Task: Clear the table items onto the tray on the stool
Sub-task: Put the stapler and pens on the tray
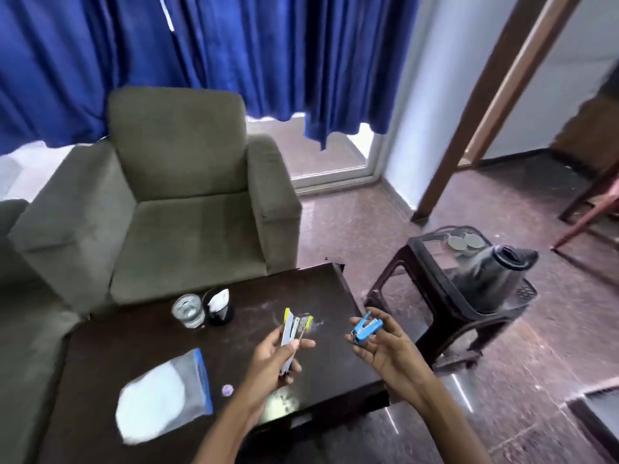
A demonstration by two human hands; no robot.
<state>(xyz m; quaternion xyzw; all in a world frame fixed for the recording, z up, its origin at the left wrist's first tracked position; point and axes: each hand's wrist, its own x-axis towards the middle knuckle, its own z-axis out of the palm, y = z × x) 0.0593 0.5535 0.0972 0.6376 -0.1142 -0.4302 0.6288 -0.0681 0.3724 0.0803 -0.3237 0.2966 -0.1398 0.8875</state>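
Partly covered by the left fingers [303, 344]: yellow-tipped stapler [288, 326]. At the right fingers [390, 325], grip on blue stapler [366, 329] unclear. Beyond them, badly blurred by motion: tray [435, 251], dark jug [492, 272].

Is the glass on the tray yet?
No, the glass stands on the table, beside a black cup.
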